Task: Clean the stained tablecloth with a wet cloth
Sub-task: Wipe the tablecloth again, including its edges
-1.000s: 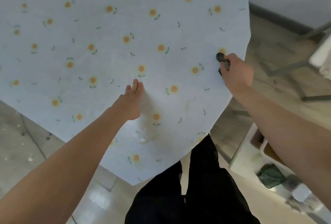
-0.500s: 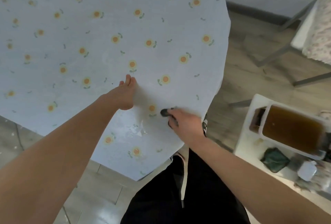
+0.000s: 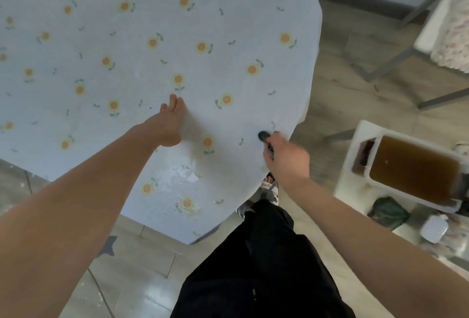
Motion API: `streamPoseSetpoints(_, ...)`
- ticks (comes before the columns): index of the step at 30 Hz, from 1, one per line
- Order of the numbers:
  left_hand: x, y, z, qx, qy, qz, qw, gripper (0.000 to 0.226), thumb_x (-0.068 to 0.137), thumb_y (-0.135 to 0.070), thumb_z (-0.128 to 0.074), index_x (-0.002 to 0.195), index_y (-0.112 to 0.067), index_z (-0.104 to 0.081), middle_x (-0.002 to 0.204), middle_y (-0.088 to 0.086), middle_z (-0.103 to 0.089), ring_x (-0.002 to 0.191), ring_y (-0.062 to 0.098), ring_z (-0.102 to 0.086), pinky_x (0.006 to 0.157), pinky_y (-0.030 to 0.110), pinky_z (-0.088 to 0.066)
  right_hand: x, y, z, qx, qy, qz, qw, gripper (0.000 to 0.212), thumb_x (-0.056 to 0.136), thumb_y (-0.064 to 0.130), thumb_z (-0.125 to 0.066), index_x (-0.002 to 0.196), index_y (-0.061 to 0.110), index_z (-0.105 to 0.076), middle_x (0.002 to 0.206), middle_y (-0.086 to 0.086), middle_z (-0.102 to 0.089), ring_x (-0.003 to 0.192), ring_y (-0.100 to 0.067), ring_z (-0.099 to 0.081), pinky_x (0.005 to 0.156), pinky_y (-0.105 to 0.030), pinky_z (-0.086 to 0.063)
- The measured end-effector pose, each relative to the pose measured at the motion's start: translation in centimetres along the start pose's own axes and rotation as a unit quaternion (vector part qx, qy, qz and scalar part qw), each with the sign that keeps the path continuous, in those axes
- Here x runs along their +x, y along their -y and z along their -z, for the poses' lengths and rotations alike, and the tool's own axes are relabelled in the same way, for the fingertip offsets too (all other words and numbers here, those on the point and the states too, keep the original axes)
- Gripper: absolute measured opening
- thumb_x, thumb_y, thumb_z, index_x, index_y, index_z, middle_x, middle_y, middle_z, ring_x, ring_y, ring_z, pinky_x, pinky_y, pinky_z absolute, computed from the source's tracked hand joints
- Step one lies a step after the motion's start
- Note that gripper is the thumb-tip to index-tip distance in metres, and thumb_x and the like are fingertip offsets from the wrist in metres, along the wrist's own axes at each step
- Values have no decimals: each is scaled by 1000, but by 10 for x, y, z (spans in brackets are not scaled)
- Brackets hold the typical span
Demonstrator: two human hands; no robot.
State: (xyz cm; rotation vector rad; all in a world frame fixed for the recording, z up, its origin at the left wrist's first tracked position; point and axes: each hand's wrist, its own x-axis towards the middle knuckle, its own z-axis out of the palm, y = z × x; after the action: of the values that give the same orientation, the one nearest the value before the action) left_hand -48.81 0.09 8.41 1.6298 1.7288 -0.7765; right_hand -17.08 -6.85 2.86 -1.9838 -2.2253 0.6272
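The left hand [image 3: 166, 128] lies flat on the pale blue, thin tablecloth [image 3: 152, 13] printed with small orange flowers. Its fingers are straight and together, pointing away from the person, and it presses the fabric down without holding anything. The right hand [image 3: 285, 160] is clenched around a small, rounded dark wad [image 3: 263, 136] whose end pokes out past the knuckles. It is probably the wet cloth, though motion blur makes its material hard to tell. This hand sits at the tablecloth's right edge, with the wad touching or just above the fabric.

The work area lies between the two hands, on the side nearer the person. A faint brownish stain [image 3: 194, 157] sits just below the heel of the left hand. Below that, a glossy wet patch [image 3: 181, 176] spreads roughly crosswise toward the near corner. The empty left hand is the nearer one, almost touching the stain. The right hand with the wad is well off to the right and about level with the stain.

The coming stroke therefore seems to call for the right hand to travel leftward and a little toward the body. The left palm would meanwhile anchor the fabric above the stain so it does not bunch.
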Motion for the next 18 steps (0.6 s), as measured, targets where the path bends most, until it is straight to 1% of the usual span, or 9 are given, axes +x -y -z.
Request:
streamPoseSetpoints(2,-1,1,-1,4,-2,-4,1000,90,91,11,-42,158,-4,16,166,10,25,155,40,5,122,49,-25,-44,32,-9,30,116,26,992,20,97,33,-49,109,19,-55,85,-2,-65,69,-30,-66,56,-33,-51)
streamPoseSetpoints(4,-2,0,1,9,0,-12,1000,87,92,9,-41,158,-5,14,166,9,25,155,40,5,121,50,-26,-75,63,-13,58,231,95,967,24,102,33,-44,121,22,-53,104,0,-65,89,-27,-68,63,-33,-47)
streamPoseSetpoints(6,-4,2,2,12,-2,-13,1000,86,92,10,-39,159,-6,13,166,7,26,156,38,5,120,50,-28,-84,82,-12,58,276,150,948,24,104,35,-41,120,20,-49,104,0,-65,90,-28,-68,64,-35,-49)
streamPoseSetpoints(8,-9,3,0,18,-7,-22,1000,88,89,13,-38,159,-8,12,167,6,25,156,35,4,118,47,-31,-71,78,-4,71,252,130,956,24,103,39,-41,117,22,-50,97,-3,-68,84,-33,-68,67,-38,-54)
streamPoseSetpoints(10,-17,4,-5,4,-7,-22,1000,97,84,17,-37,161,-14,13,167,0,27,157,29,5,115,44,-37,-36,58,14,93,203,65,973,25,100,42,-45,118,27,-54,93,-4,-69,82,-33,-68,72,-39,-56)
streamPoseSetpoints(12,-26,7,-13,-8,-9,-22,1000,101,82,19,-37,161,-18,12,167,-4,26,157,25,4,108,41,-44,12,29,33,121,94,0,988,25,99,38,-50,119,25,-55,83,-2,-67,74,-33,-66,66,-39,-55)
streamPoseSetpoints(14,-33,9,-22,-4,-17,-24,1000,101,81,20,-37,161,-19,10,167,-5,25,157,24,4,91,36,-48,59,3,49,133,-11,-57,989,28,100,31,-53,124,18,-52,77,-1,-62,68,-33,-63,59,-36,-49)
streamPoseSetpoints(16,-41,14,-31,-2,-23,-18,1000,101,81,21,-38,161,-19,9,166,-8,27,157,22,5,75,30,-44,87,-5,49,125,-35,-101,986,32,101,29,-51,130,14,-48,84,-7,-65,73,-34,-63,61,-35,-44)
streamPoseSetpoints(18,-45,18,-40,-3,-22,-13,1000,103,80,22,-38,161,-21,10,166,-10,28,157,20,7,71,30,-46,83,4,35,66,-32,-75,995,30,103,30,-48,126,10,-51,92,-9,-66,77,-35,-64,59,-34,-38)
